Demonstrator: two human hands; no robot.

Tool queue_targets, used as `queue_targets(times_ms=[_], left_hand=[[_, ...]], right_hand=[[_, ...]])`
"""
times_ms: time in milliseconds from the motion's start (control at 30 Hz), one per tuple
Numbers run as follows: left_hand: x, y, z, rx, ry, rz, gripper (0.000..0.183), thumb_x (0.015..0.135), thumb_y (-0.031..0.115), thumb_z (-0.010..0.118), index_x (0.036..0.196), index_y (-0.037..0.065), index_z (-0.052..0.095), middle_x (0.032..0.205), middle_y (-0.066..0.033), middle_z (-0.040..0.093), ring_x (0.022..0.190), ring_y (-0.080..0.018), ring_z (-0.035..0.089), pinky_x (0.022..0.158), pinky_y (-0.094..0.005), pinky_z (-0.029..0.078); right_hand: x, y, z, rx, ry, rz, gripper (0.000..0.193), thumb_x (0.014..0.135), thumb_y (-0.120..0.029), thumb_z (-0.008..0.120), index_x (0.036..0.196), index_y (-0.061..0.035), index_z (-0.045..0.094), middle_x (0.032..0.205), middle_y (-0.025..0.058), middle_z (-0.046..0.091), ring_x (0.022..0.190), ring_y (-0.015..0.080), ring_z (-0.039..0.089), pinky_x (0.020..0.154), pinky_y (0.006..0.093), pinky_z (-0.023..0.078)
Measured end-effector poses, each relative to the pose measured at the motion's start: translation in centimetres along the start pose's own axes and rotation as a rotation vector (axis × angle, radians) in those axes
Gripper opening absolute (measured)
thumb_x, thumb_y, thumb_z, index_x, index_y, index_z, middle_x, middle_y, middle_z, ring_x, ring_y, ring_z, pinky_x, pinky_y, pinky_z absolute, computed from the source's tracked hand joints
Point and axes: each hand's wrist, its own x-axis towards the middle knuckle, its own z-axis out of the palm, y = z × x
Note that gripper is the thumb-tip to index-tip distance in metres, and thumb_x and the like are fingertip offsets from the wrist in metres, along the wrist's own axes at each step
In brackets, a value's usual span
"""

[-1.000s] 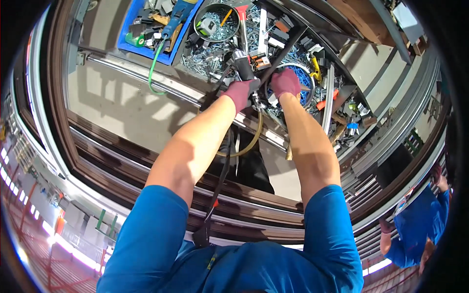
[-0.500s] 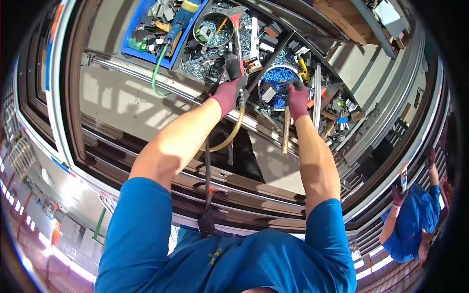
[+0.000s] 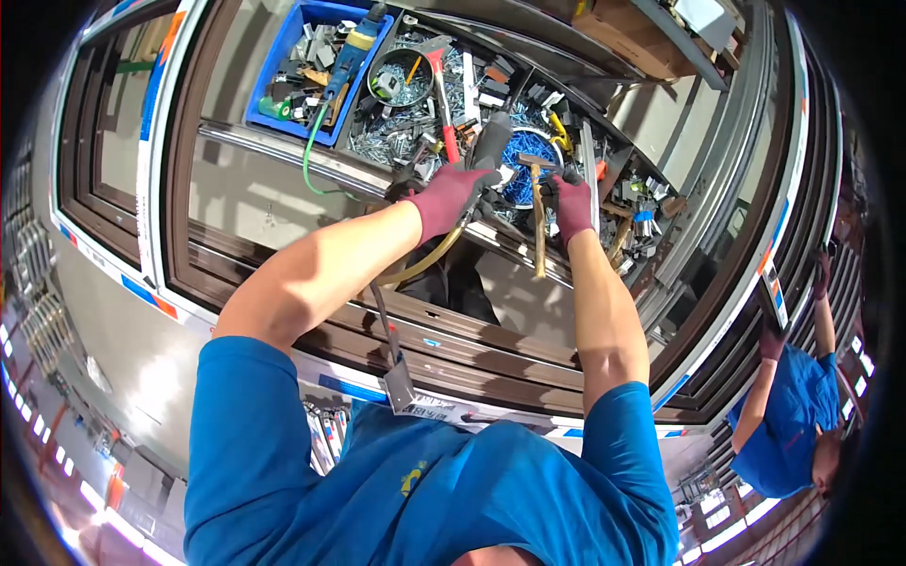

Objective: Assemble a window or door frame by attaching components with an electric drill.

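Observation:
My left hand (image 3: 453, 198), in a maroon and black glove, is closed round a dark pistol-shaped air tool (image 3: 491, 141) with a yellowish hose (image 3: 436, 253) running down from it. My right hand (image 3: 572, 202), gloved alike, is at the near right side of a round container of blue screws (image 3: 527, 156). Its fingers are curled in, and what they hold, if anything, is hidden. Just left of those fingers a hammer (image 3: 539, 222) lies across the tray's near edge, its head over the blue screws and its wooden handle toward me.
Behind my hands is a divided tray (image 3: 377, 170) of loose screws and small parts, with a red-handled scraper (image 3: 444, 108) in it. At its left stands a blue bin (image 3: 283, 127) holding a blue power tool (image 3: 349, 57). Brown frames (image 3: 453, 363) surround me. A co-worker (image 3: 788, 415) is at the right.
My left hand has turned the air tool, whose body now points up and right, toward the screw container. My right hand has drawn back slightly, and the hammer's head now shows.

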Motion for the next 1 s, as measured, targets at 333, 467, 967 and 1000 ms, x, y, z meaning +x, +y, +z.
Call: queue_targets(times_ms=[333, 467, 967, 1000], left_hand=[[-9.7, -0.3, 7.0, 0.308, -0.256, 0.251, 0.043, 0.093, 0.021, 0.078, 0.125, -0.002, 0.061, 0.094, -0.0098, 0.070, 0.078, -0.0167, 0.068, 0.070, -0.0338, 0.055], [-14.0, -1.8, 9.8, 0.589, -0.283, 0.487, 0.051, 0.094, 0.012, 0.077, 0.139, 0.001, 0.056, 0.104, -0.0064, 0.071, 0.090, -0.0151, 0.069, 0.076, -0.0318, 0.059], [-35.4, -11.4, 32.7, 0.779, -0.373, 0.464, 0.060, 0.094, 0.026, 0.076, 0.145, 0.010, 0.048, 0.109, -0.0103, 0.070, 0.095, -0.0197, 0.072, 0.073, -0.0337, 0.055], [-36.0, -11.7, 34.0, 0.626, -0.477, 0.357, 0.052, 0.102, 0.040, 0.067, 0.144, 0.013, 0.050, 0.103, -0.0041, 0.068, 0.089, -0.0121, 0.072, 0.068, -0.0268, 0.055]], right_hand=[[-10.0, -7.5, -7.8, 0.168, -0.028, -0.015, 0.018, 0.104, -0.014, 0.066, 0.120, -0.0053, 0.070, 0.091, 0.0053, 0.070, 0.070, 0.0172, 0.066, 0.062, 0.0313, 0.056], [-16.1, -14.3, -9.8, 0.479, -0.078, -0.152, 0.015, 0.105, -0.020, 0.067, 0.115, -0.0085, 0.065, 0.084, 0.0010, 0.063, 0.070, 0.0107, 0.061, 0.058, 0.0248, 0.050], [-37.5, -17.3, -23.6, 0.144, 0.100, -1.019, 0.039, 0.101, 0.000, 0.055, 0.140, -0.0032, 0.053, 0.125, 0.0132, 0.068, 0.116, 0.0227, 0.067, 0.103, 0.0317, 0.053], [-37.6, -17.2, -24.1, 0.846, -0.211, -0.739, 0.031, 0.106, -0.011, 0.058, 0.136, -0.0056, 0.057, 0.119, 0.0096, 0.069, 0.105, 0.0212, 0.071, 0.095, 0.0322, 0.058]])
